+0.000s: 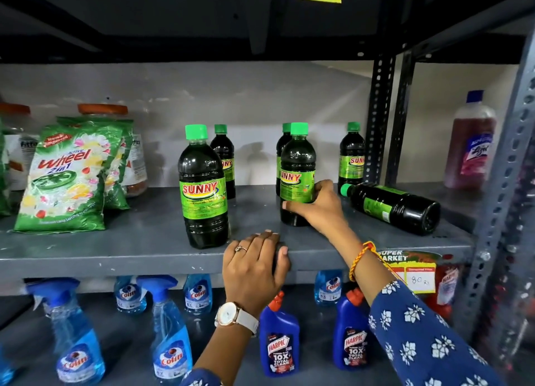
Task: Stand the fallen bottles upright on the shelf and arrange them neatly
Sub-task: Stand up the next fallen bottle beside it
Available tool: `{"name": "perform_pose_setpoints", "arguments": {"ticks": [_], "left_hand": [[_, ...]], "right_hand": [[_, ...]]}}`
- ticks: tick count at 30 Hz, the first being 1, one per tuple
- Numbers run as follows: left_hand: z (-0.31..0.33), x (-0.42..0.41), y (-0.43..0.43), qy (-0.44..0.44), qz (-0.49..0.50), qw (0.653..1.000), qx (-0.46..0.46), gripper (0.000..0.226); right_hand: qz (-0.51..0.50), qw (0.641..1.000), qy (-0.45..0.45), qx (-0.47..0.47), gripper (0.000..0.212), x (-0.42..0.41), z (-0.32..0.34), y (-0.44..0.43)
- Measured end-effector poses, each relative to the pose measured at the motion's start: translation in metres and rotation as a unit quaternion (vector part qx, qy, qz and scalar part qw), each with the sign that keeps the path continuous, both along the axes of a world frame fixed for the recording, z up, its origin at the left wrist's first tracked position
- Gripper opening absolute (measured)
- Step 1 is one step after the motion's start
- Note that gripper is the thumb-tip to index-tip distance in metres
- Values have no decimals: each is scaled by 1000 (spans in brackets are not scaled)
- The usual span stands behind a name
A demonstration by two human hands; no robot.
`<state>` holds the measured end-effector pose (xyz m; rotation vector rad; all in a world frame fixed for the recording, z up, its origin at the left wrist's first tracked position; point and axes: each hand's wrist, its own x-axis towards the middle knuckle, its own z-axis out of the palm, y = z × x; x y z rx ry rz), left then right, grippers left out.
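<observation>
Dark Sunny bottles with green caps stand on the grey shelf (130,240). One upright bottle (204,188) is at front centre, with another (224,156) behind it. My right hand (315,204) grips the lower body of an upright bottle (296,165); a second bottle's cap (286,127) peeks out behind that one. One more bottle (351,153) is upright by the rack post. A fallen bottle (393,204) lies on its side at the right, cap toward the middle. My left hand (254,262) is curled over the shelf's front edge.
Wheel detergent packs (63,180) and orange-lidded jars (104,111) fill the shelf's left. A pink Lizol bottle (470,145) stands in the bay to the right, beyond the perforated posts (379,119). Colin sprays (170,342) and Harpic bottles (279,339) stand on the shelf below.
</observation>
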<state>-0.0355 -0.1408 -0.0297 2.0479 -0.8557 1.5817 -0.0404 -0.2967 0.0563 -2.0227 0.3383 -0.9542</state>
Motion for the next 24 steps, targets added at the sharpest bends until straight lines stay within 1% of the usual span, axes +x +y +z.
{"name": "perform_pose_setpoints", "arguments": {"ticks": [2, 3, 4, 5, 7, 8, 10, 12, 14, 16, 18, 20, 22, 24], "left_hand": [[0, 0, 1, 6, -6, 1000, 1, 36], [0, -1, 1, 9, -7, 1000, 1, 36], [0, -1, 1, 11, -7, 1000, 2, 36], [0, -1, 1, 13, -7, 1000, 3, 35], [1, -1, 1, 17, -5, 1000, 4, 35], [1, -2, 1, 19, -4, 1000, 5, 35], [2, -3, 2, 20, -3, 1000, 7, 35], [2, -4, 2, 20, 1, 1000, 9, 34], [2, -4, 2, 19, 3, 1000, 11, 34], [1, -4, 2, 16, 4, 1000, 11, 34], [1, -3, 1, 15, 4, 1000, 9, 33], [1, -2, 1, 15, 4, 1000, 7, 34], [0, -1, 0, 13, 5, 1000, 6, 34], [-1, 0, 0, 14, 10, 1000, 8, 35]], "right_hand": [[24, 999, 7, 35, 49, 0, -1, -4], [34, 998, 3, 51, 46, 0, -1, -5], [42, 997, -4, 60, 48, -1, -1, -5], [47, 997, -11, 60, 55, -1, -1, -4], [38, 999, -6, 29, 72, -1, 0, -1], [29, 999, -2, 16, 73, -1, 0, 0], [31, 999, 5, 25, 64, -2, -1, -2], [56, 998, 13, 34, 55, -1, -4, -5], [78, 996, 20, 34, 52, -1, -5, -4], [96, 994, 18, 51, 59, -2, -4, -4], [98, 992, 5, 74, 71, -4, -3, -3], [70, 996, 4, 56, 79, -5, -2, -3], [41, 999, 21, 15, 82, -4, -3, -4], [38, 999, 38, 6, 78, -2, -5, -4]]}}
